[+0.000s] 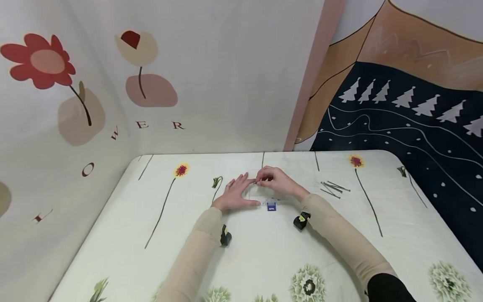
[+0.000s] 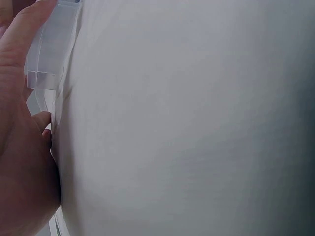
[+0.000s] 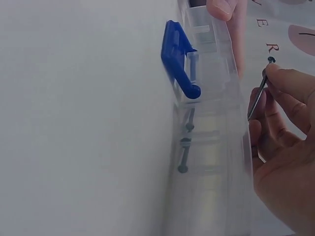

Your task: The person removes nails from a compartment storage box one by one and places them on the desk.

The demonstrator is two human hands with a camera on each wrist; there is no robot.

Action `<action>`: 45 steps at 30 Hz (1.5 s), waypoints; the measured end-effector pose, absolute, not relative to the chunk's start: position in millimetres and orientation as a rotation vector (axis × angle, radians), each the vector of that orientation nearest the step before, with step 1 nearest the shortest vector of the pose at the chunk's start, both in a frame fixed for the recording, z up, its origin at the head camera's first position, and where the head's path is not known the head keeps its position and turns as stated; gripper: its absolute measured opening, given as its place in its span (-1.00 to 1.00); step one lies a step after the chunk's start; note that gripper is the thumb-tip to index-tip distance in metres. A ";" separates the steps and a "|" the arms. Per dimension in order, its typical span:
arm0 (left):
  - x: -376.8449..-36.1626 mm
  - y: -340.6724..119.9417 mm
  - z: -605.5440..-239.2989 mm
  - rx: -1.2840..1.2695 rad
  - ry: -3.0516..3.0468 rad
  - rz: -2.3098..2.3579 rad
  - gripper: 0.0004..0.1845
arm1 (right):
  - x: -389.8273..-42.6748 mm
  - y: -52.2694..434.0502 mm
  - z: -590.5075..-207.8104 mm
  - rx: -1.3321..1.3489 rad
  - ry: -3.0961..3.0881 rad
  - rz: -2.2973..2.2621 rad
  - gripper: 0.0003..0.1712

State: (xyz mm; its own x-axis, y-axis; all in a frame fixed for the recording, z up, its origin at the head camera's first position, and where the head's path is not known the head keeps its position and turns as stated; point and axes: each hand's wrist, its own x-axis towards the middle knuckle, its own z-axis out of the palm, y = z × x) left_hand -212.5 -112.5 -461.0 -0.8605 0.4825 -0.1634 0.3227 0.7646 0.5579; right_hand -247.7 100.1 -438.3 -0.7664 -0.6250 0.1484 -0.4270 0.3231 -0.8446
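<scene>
A clear plastic box [image 3: 211, 123] with compartments and a blue latch [image 3: 173, 56] stands on the cloth, with several dark nails [image 3: 184, 155] visible through its wall. My right hand [image 1: 277, 181] is above the box and pinches a single dark nail [image 3: 259, 93] between thumb and fingers, its round head up in the right wrist view. Fingers spread and straight, my left hand [image 1: 237, 195] rests at the box's left side; in the left wrist view its thumb lies along the clear box wall [image 2: 56, 39].
Several loose nails [image 1: 333, 189] lie in a small pile right of the box. A white cloth [image 1: 124, 218] printed with flowers covers the table. Behind stands a white printed curtain [image 1: 234, 75], and a dark tree-patterned cloth [image 1: 381, 121] hangs at the right.
</scene>
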 end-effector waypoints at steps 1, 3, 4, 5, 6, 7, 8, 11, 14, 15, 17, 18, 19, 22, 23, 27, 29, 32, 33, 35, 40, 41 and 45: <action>-212.3 -112.5 -461.4 0.625 2.663 0.768 -0.06 | -247.4 101.1 -439.2 -0.955 2.380 -1.429 -0.92; -212.2 -112.6 -461.6 0.628 2.663 0.779 -0.07 | -246.9 103.0 -440.5 -0.940 2.382 -1.448 -0.91; -212.0 -112.6 -461.6 0.630 2.664 0.785 -0.07 | -246.5 104.1 -440.8 -0.937 2.385 -1.458 -0.90; -211.8 -112.7 -461.5 0.631 2.664 0.789 -0.07 | -246.4 105.1 -440.8 -0.924 2.390 -1.471 -0.90; -211.8 -112.7 -461.4 0.633 2.665 0.791 -0.08 | -246.4 106.0 -440.8 -0.913 2.396 -1.485 -0.90; -211.8 -112.6 -461.2 0.635 2.666 0.790 -0.08 | -246.2 106.9 -440.7 -0.900 2.405 -1.497 -0.90; -211.8 -112.6 -460.9 0.636 2.668 0.786 -0.08 | -246.0 107.6 -440.4 -0.884 2.412 -1.510 -0.90; -211.4 -112.3 -460.4 0.641 2.674 0.789 -0.09 | -245.8 110.4 -440.1 -0.845 2.417 -1.553 -0.89; -210.8 -111.9 -459.7 0.642 2.674 0.784 -0.10 | -244.8 114.0 -440.3 -0.832 2.408 -1.586 -0.88; -210.7 -111.8 -459.5 0.644 2.674 0.785 -0.11 | -244.3 115.6 -440.5 -0.831 2.408 -1.593 -0.89; -210.5 -111.8 -458.9 0.644 2.674 0.780 -0.11 | -243.5 118.9 -440.1 -0.825 2.414 -1.597 -0.89; -210.6 -111.9 -458.8 0.644 2.674 0.777 -0.10 | -242.7 121.1 -439.5 -0.820 2.416 -1.598 -0.90; -210.9 -112.0 -459.2 0.645 2.676 0.779 -0.10 | -241.8 123.4 -439.1 -0.814 2.420 -1.600 -0.91; -211.7 -112.2 -461.0 0.648 2.679 0.780 -0.10 | -239.3 132.0 -438.1 -0.785 2.425 -1.615 -0.92; -212.2 -112.2 -461.8 0.650 2.681 0.782 -0.10 | -238.5 135.0 -437.9 -0.777 2.423 -1.622 -0.92; -214.1 -112.3 -464.9 0.647 2.680 0.783 -0.09 | -235.0 147.5 -438.9 -0.755 2.417 -1.643 -0.90; -214.5 -112.5 -465.8 0.650 2.680 0.796 -0.09 | -228.7 151.1 -431.2 -0.746 2.413 -1.637 -0.89; -214.8 -112.5 -466.1 0.654 2.678 0.802 -0.09 | -221.3 156.7 -423.3 -0.720 2.428 -1.612 -0.87; -214.9 -112.5 -466.2 0.658 2.679 0.807 -0.09 | -220.6 159.5 -423.9 -0.707 2.439 -1.602 -0.86; -214.4 -112.3 -465.7 0.662 2.679 0.812 -0.09 | -221.2 165.7 -428.7 -0.670 2.470 -1.581 -0.84; -212.7 -111.4 -465.1 0.664 2.673 0.813 -0.09 | -225.7 183.0 -444.6 -0.582 2.516 -1.592 -0.83; -212.5 -111.2 -465.2 0.662 2.674 0.808 -0.09 | -225.3 185.6 -444.4 -0.571 2.515 -1.605 -0.84; -212.2 -110.5 -464.4 0.654 2.680 0.786 -0.09 | -223.7 195.1 -442.1 -0.576 2.520 -1.658 -0.85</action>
